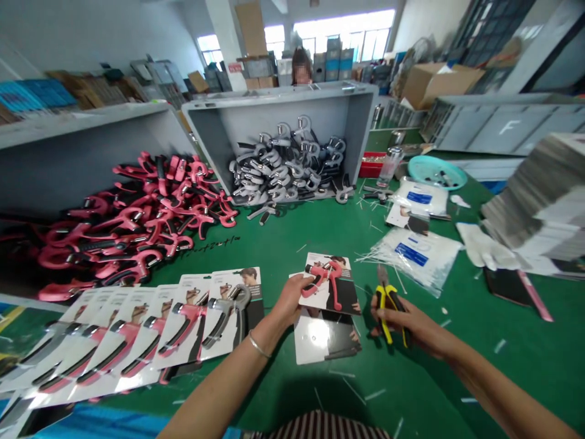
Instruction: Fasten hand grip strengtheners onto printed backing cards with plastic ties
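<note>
Green surface [274, 250] fills the middle of a big work room, with a pile of pink grips [150, 213] far on the left and grey grips [283, 171] in a grey bin [205, 131] at the far middle. Near the middle, the left hand [295, 297] pinches the left edge of a top card [324, 297] with a pink grip [338, 286] lying on it. Just right of it, the right hand [398, 318] has its fingers wrapped around the handles of the yellow pliers [386, 299], whose tips point to the far side, not touching the card. If the pliers came in too fast, I think they could scratch the pink paint or tear the card. If the left hand let go, the grip might slide, because it may not be tied on well (it is too small for me to tell). The top card also partly covers a lower card [315, 338], so a bump could push both crooked. As for looks, the pink grip is bright, like an upside-down V, with two long legs toward the near side and a shiny bit near its top. Its card is white, with a dark picture on the right.
</note>
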`<state>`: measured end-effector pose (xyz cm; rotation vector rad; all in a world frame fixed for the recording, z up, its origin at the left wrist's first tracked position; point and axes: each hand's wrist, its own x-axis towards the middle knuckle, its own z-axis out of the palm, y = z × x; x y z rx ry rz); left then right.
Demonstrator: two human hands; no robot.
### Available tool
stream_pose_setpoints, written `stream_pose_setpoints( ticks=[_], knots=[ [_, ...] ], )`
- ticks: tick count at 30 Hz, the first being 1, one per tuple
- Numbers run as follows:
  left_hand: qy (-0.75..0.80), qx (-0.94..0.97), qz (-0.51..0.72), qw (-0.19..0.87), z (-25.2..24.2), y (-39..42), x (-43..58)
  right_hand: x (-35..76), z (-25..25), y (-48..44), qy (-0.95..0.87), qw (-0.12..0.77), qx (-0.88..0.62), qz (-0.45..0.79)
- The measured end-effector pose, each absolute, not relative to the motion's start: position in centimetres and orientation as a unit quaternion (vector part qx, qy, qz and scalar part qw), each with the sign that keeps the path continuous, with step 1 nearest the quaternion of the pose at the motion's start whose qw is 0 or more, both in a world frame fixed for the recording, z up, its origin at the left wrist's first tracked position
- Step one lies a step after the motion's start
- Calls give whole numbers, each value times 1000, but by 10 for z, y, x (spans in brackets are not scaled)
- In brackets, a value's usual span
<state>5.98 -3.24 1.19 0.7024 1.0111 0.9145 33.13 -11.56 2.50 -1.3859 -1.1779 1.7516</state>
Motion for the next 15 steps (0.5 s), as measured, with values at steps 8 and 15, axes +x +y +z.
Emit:
stream_pose_setpoints(
  ticks=[8, 15],
  knots=[
    [462, 329, 399, 720, 20, -38, 45, 300, 36, -67, -823, 110, -539, 143],
    [470, 349, 421, 693, 12, -37, 39, 278, 31, -64, -841, 54, -538, 30]
  ],
)
